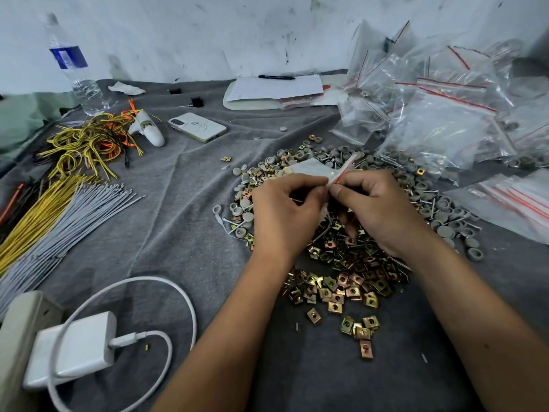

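At centre, left hand point(285, 209) and right hand point(377, 203) pinching small zip bag point(309, 170), contents unclear, bottle point(71, 63) label at ten o'clock unreadable

A water bottle point(74, 66) is standing far left, a phone point(197, 126) is lying beside tangled wires point(80, 144), and a charger point(74, 349) is sitting nearest.

Brass-gold clips point(350, 272) on grey cloth point(178, 233); grey caps point(445, 221); clear bag point(309, 169) with red strip; yellow wires point(80, 144) beside white phone point(197, 126).
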A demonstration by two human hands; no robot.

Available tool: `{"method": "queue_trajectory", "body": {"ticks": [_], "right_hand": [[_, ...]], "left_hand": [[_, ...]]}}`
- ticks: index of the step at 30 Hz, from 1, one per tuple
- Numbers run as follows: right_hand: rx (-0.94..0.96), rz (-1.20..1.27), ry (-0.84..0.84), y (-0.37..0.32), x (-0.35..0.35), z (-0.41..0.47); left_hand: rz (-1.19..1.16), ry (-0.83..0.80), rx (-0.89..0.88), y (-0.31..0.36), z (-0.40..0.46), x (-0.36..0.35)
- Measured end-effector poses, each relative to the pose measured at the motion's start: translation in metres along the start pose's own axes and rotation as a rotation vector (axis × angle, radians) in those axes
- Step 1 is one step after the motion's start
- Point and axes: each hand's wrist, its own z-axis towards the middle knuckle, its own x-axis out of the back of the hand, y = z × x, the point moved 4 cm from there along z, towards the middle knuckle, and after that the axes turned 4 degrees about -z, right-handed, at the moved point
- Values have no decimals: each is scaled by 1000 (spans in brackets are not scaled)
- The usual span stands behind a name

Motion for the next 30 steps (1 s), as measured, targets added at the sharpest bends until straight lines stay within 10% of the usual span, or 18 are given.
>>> {"method": "queue_trajectory", "body": {"ticks": [17,30], "right_hand": [[21,-166,-22,-1,2,-3],[28,-245,23,-4,4,-3]], "left_hand": [[36,-97,29,-3,0,0],[-409,-126,378,-14,-2,-3]]}}
